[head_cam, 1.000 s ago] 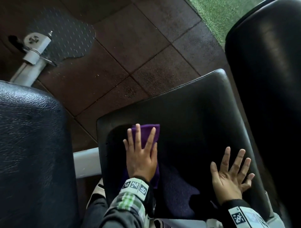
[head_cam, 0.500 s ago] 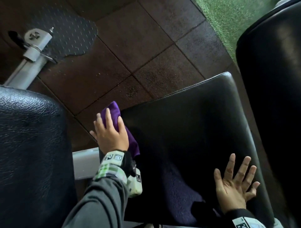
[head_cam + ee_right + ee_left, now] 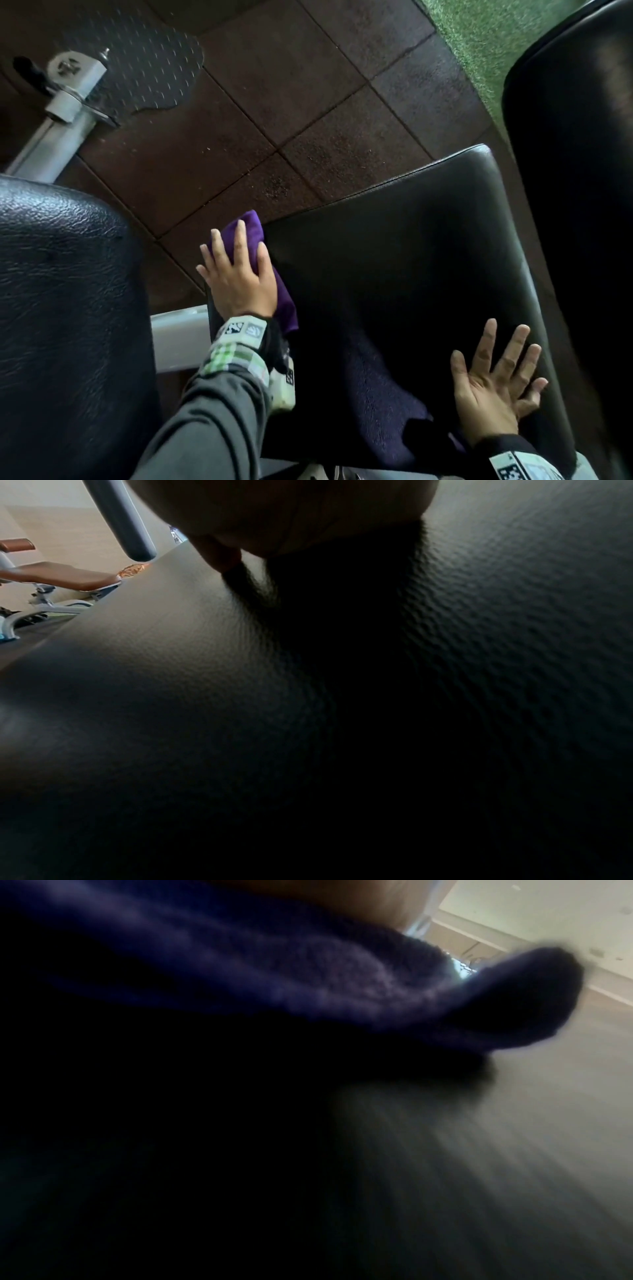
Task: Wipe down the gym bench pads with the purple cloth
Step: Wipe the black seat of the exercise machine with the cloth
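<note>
Head view: the left hand (image 3: 239,281) presses the purple cloth (image 3: 251,236) with extended fingers onto the far-left corner of the black seat pad (image 3: 394,257). The cloth's long axis runs near-to-far, its far end overhanging the pad's edge above the brown floor tiles (image 3: 274,113). The right hand (image 3: 493,387) lies flat, fingers spread, on the pad's near-right area, holding nothing. A second black pad (image 3: 61,308) stands at left; another black pad (image 3: 575,171) stands at right.
</note>
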Available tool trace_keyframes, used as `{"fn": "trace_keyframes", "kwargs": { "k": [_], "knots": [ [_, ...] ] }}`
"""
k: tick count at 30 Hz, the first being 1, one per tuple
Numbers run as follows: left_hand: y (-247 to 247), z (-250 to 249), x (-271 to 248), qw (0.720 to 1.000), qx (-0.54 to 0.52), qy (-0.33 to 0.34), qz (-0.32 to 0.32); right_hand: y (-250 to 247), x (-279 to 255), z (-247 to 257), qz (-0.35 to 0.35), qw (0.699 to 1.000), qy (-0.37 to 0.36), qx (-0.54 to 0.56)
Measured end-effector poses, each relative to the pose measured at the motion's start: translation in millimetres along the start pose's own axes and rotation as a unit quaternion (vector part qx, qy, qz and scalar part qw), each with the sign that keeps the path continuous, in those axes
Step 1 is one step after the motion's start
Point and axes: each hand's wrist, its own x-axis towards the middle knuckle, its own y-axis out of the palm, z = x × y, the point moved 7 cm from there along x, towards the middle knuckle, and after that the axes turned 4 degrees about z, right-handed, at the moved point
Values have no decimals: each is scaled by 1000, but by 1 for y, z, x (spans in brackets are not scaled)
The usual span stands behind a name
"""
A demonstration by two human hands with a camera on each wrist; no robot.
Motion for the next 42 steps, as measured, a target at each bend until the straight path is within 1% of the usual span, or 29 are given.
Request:
{"fn": "trace_keyframes", "kwargs": {
  "k": [2,4,7,8,9,10,12,14,16,20,23,25,27,29,30,31,33,35,37,39,42],
  "knots": [
    [-2,14,10,999,-21,-44,5,1,0,1,3,1000,2,-2],
    [-5,26,1,997,-33,-71,-6,-1,-1,1,-2,1000,5,0],
    [-10,39,-42,993,-44,-102,-50,0,-1,0,3,1000,8,2],
    [-10,40,-58,992,-37,-103,-56,0,-1,1,5,1000,8,3],
    [-9,34,-73,994,-25,-89,-55,0,0,1,3,1000,7,5],
    [-6,25,-83,997,-12,-60,-49,-1,0,1,0,1000,8,6],
    [3,-2,-94,1000,9,23,-19,-1,0,0,0,1000,11,5],
    [10,-25,-88,996,13,86,12,-1,0,1,7,1000,10,3],
    [11,-29,-68,995,10,97,17,-1,-1,2,7,1000,7,3],
    [2,-6,-25,999,1,42,12,-2,-2,2,7,1000,2,2],
    [-3,19,-30,1000,-23,-6,8,-2,-2,3,9,1000,-5,0],
    [-9,42,-55,998,-42,-45,-24,-2,-2,3,5,1000,-11,1],
    [-16,67,-93,989,-73,-113,-53,-2,-3,2,-6,1000,-18,1],
    [-15,83,-141,974,-98,-201,-48,-2,-2,1,-15,1000,-25,0],
    [-14,84,-164,970,-92,-220,-43,-1,-2,1,-16,999,-29,0],
    [-13,78,-181,975,-77,-206,-38,0,-2,1,-18,999,-31,1],
    [-7,56,-198,992,-47,-116,-26,-1,-2,1,-27,999,-34,3],
    [1,35,-198,999,-21,-35,-7,-1,-2,0,-25,999,-32,4],
    [5,20,-184,1000,-13,23,0,0,-1,0,-18,999,-33,3],
    [4,20,-158,999,-14,40,-11,-1,-1,0,-17,999,-32,0],
    [-5,37,-119,999,-30,10,-40,-2,-3,2,-23,999,-32,-2]
  ]
}}
